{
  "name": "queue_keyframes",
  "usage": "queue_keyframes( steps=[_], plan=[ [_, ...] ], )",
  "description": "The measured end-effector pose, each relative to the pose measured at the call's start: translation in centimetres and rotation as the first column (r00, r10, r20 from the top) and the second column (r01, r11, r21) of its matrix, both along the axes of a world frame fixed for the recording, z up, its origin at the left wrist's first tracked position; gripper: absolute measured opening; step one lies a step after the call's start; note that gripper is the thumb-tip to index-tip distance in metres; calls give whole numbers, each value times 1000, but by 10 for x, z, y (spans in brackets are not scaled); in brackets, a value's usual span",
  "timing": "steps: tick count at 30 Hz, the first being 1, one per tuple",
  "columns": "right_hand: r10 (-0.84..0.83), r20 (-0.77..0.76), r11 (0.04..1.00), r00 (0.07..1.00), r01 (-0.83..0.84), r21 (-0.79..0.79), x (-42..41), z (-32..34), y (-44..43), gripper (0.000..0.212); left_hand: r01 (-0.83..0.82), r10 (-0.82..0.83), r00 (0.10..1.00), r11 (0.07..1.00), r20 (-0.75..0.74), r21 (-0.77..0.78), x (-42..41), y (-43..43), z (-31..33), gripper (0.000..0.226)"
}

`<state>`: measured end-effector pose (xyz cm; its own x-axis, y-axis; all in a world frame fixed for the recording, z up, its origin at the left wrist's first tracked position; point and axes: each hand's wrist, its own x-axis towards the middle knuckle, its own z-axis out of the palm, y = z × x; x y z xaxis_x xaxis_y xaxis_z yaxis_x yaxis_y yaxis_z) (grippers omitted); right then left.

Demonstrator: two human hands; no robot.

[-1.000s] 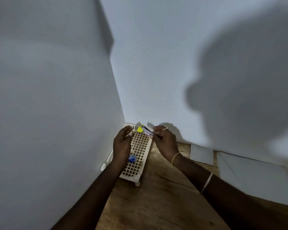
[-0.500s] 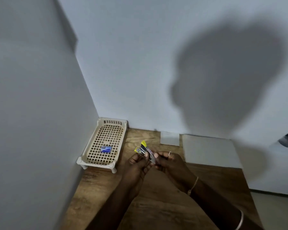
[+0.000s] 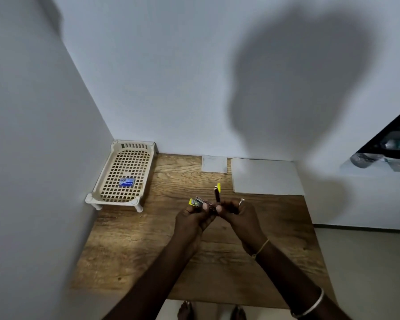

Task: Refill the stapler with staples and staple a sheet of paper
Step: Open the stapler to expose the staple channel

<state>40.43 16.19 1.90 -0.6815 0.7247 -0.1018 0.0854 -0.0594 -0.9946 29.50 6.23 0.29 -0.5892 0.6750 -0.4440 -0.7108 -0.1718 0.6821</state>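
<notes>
The open stapler [image 3: 199, 202] is gripped by the left hand [image 3: 192, 224] and the right hand [image 3: 238, 218] over the tabletop's [image 3: 136, 250] middle. The staple box [image 3: 126, 182] is kept in the back-left corner basket [image 3: 134, 146].

One wide-angle head view looks forward and down across the table [image 3: 129, 250] toward the far wall [image 3: 171, 77], left hand [image 3: 191, 219] and right hand [image 3: 239, 215] close below it.
</notes>
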Motion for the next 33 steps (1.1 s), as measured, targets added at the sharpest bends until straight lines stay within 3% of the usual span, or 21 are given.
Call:
queue_keyframes(
  steps=[4,7,12,20,28,33],
  plan=[
    [-56,-15,998,998,56,2,14,-12,7,9,13,-12,998,1000,-64,22,-1,-3,-12,24],
    [-52,26,999,998,53,-14,27,-24,11,13,71,-86,971,995,-225,-72,-5,-14,-29,39],
    [12,92,1000,996,-14,24,43,-36,19,19,123,-236,810,963,-536,-239,-17,-31,-47,21],
    [47,188,998,981,-53,28,54,-49,26,29,167,-347,690,930,-635,-327,-22,-41,-52,21],
    [57,77,990,995,-46,-133,58,-41,31,28,145,-203,842,978,-500,-152,-19,-39,-45,27],
    [90,332,952,939,-179,249,52,-21,41,26,134,-162,893,986,-420,-97,-21,-34,-45,37]
  ],
)
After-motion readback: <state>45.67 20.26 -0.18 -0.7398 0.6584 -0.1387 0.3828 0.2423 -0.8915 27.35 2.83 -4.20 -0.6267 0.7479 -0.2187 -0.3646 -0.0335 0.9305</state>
